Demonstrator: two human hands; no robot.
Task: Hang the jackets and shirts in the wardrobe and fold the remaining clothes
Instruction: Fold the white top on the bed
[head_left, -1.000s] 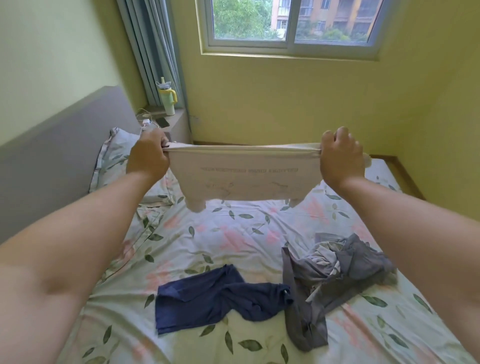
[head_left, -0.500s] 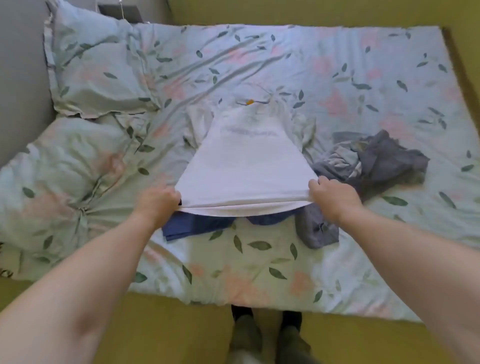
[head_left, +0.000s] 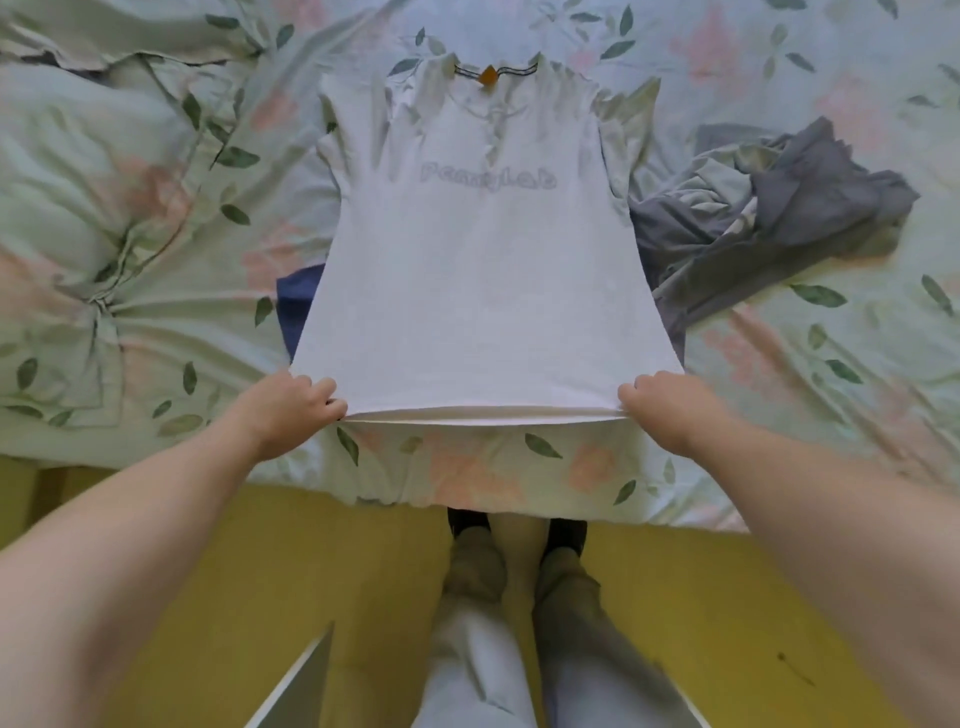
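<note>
Left hand (head_left: 291, 410) and right hand (head_left: 670, 410) pinched hem corners of white tee (head_left: 483, 270), stretched flat on bed (head_left: 156, 260); fold prep, I'd guess.

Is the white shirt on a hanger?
No, the shirt lies spread on the bed, left hand and right hand gripping its hem.

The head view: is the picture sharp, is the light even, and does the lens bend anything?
Head view: soft, even light, no glare or hard shadows; the grey print on the white T-shirt reads slightly blurred; the wide lens bows the bed edge and swells both forearms.
</note>
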